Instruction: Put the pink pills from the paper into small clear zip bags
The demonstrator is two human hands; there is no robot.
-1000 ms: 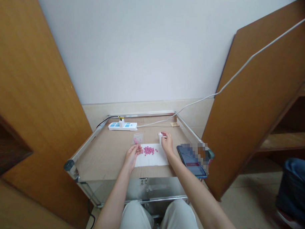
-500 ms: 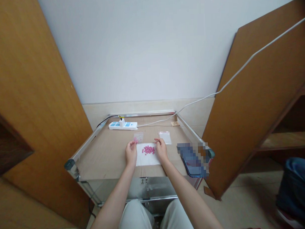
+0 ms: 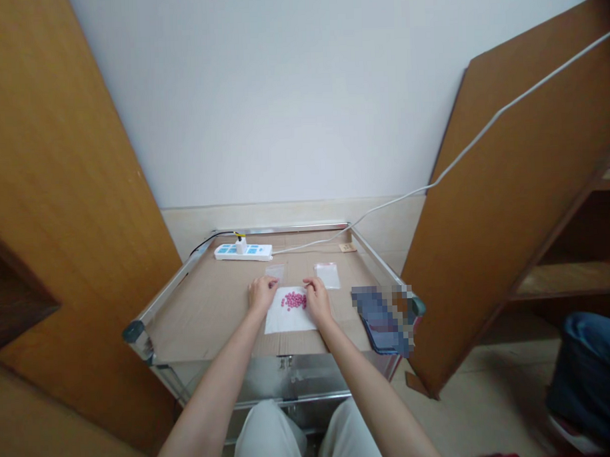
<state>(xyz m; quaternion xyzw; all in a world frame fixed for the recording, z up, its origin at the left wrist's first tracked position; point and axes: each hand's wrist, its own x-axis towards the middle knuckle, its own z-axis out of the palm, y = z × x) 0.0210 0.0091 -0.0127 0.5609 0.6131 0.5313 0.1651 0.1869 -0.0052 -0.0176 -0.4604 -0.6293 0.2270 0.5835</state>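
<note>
A white sheet (image 3: pixel 288 322) lies flat near the front of the cart top, with a loose cluster of pink beads (image 3: pixel 293 300) on it. Just left of the sheet, my left hand (image 3: pixel 262 294) has its fingers pinched at the lower edge of a small clear plastic bag (image 3: pixel 275 271), covering that edge. My right hand (image 3: pixel 317 300) rests over the sheet's right side, close beside the beads and hiding some of them. Its thumb and fingers are drawn together; anything between them is too small to make out. A second clear bag (image 3: pixel 327 276) lies beyond it.
A white power strip (image 3: pixel 243 252) with a plug sits at the back left, its cable (image 3: pixel 384 204) running up rightward. A dark, partly pixelated object (image 3: pixel 381 322) lies at the right edge. Wooden panels (image 3: pixel 484 202) flank the cart. Someone's leg in jeans (image 3: pixel 587 372) is at far right.
My left hand has shifted right over the bag's lower edge, covering the pink spots seen there. My right hand has come down and inward over the beads. The view has shifted slightly.
</note>
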